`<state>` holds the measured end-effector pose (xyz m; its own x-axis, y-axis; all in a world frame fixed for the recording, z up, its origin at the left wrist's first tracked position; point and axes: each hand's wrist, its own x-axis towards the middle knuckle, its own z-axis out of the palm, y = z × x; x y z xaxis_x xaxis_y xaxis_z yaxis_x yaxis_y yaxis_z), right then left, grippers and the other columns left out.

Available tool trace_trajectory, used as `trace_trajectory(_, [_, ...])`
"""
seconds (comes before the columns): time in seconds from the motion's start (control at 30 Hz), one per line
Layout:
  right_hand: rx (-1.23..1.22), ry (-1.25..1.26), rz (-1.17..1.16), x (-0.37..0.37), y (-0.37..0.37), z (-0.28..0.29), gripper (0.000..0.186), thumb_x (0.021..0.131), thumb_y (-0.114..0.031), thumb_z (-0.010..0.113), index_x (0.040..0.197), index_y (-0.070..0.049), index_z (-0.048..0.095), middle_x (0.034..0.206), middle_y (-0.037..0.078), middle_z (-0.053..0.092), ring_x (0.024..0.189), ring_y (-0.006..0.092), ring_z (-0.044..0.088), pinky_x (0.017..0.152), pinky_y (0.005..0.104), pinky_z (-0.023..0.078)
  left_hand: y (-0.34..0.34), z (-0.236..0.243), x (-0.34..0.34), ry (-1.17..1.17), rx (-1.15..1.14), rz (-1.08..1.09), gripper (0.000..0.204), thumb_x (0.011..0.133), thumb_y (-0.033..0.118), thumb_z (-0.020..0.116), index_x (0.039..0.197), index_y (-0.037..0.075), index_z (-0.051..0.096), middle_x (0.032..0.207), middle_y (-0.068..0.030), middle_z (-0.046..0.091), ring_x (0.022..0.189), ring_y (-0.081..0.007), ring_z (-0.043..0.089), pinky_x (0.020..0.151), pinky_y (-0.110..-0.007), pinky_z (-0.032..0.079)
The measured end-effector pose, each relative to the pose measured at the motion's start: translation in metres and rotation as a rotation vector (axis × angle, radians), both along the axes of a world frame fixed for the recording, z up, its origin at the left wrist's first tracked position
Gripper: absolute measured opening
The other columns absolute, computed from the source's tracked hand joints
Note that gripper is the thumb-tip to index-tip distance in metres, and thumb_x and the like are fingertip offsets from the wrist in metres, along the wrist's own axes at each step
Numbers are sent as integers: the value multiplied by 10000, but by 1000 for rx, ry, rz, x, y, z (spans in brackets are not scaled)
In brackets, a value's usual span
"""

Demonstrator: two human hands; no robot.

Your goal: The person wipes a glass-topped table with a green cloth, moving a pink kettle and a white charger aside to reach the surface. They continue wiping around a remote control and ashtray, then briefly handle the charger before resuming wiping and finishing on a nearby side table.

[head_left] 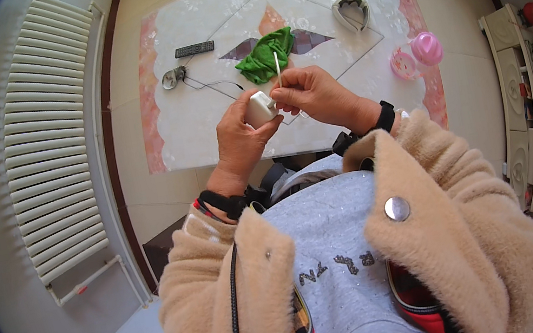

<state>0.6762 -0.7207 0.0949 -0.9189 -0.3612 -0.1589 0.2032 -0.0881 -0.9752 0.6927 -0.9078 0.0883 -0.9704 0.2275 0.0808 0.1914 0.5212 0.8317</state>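
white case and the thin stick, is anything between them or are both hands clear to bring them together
Nothing visible. The left hand holds the white case, the right hand pinches the thin stick beside it. The green cloth lies on the table behind.

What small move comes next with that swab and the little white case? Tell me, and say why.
Probably bring the swab's lower tip down onto the white case. The left hand holds the case up, the right hand pinches the swab upright right beside it, and the green cloth lies unused behind.
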Motion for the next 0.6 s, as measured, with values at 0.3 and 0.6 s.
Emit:
trace_trajectory(0.3, [-550, -294, -179, -19, 8, -25, 223, 917, -280, 618, 1008, -84, 675, 971, 12, 661, 907, 108, 567, 825, 271, 422, -68, -35, -11, 22, -138, 36, 522, 691, 80, 808, 1172, 57, 607, 1024, -92, 667, 902, -166, 632, 806, -297, 516])
trace_trajectory(0.6, [-540, -528, -497, -33, 45, -72, 138, 935, -245, 591, 900, -118, 632, 949, 34, 676, 860, 152, 581, 800, 327, 459, -181, -87, 4, -202, -342, 378, 572, 659, 193, 831, 1167, 76, 597, 1047, -154, 669, 932, -283, 658, 829, -361, 524])
